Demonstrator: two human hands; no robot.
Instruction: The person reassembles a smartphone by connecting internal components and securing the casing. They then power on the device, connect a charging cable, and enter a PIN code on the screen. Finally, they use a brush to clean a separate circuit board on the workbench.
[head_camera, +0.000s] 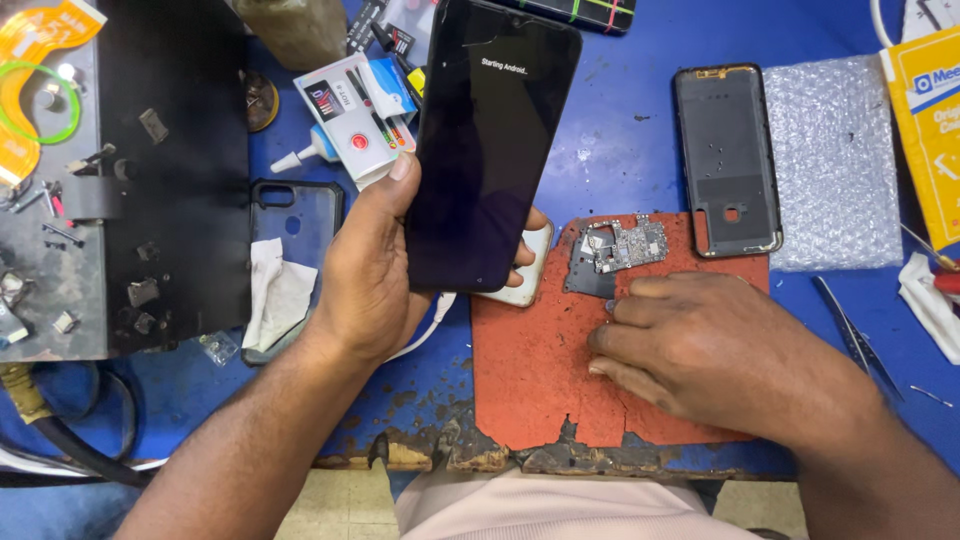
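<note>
The left hand (375, 265) holds a dark smartphone (492, 140) upright above the blue workbench (620, 150), thumb pressed along the left edge and fingertips curling round the right edge near the bottom, so the grip is closed on the lower third of the body while the top leans away toward twelve o'clock. The screen is mostly black with a small line of pale start-up text near its top. It looks like a thin slab of glass and plastic, light enough for one hand, stiff, smooth and probably slippery on the face, and likely fragile if it drops on a corner; the sensible hold is by the two long edges, as here, keeping skin off the glass. A white cable (428, 325) runs from under the phone's lower end toward seven o'clock. The right hand (715, 345) rests palm down on a worn red mat (530, 370), fingers loosely bent and pointing toward nine o'clock, holding nothing that can be seen. Just beyond its fingertips, at about eleven o'clock from the hand, lies a bare circuit board (628, 243) on a dark frame piece; it appears thin, brittle and best lifted by its edges. At one o'clock from the right hand lies an empty phone back shell (727, 160), beside a sheet of bubble wrap (835, 165). Tweezers (855, 335) lie at three o'clock. A clear phone case (295, 265) with a white cloth sits at nine o'clock of the left hand.
</note>
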